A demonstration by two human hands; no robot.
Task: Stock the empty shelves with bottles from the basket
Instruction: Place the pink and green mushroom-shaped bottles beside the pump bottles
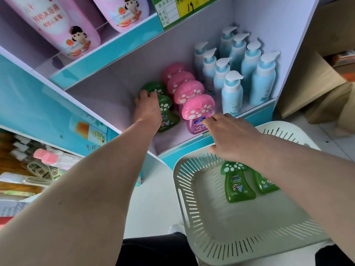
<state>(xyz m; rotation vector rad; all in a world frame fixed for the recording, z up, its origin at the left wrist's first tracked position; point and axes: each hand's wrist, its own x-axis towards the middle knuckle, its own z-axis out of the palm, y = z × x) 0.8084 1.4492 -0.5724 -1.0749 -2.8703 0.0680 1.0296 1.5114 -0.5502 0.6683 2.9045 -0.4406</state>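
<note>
Head view, left fingers grip green bottle, right fingers straight, tag "19"

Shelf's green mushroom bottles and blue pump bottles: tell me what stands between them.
Head view: a row of four pink mushroom-cap bottles stands between the green mushroom bottles and the blue pump bottles.

A handwritten "19" stands on the yellow price tag; its printed fields are too small to read. The big pink bottle carries Chinese print, "沐浴液" among it. Labels on the green bottle and the blue bottle are illegible.
</note>
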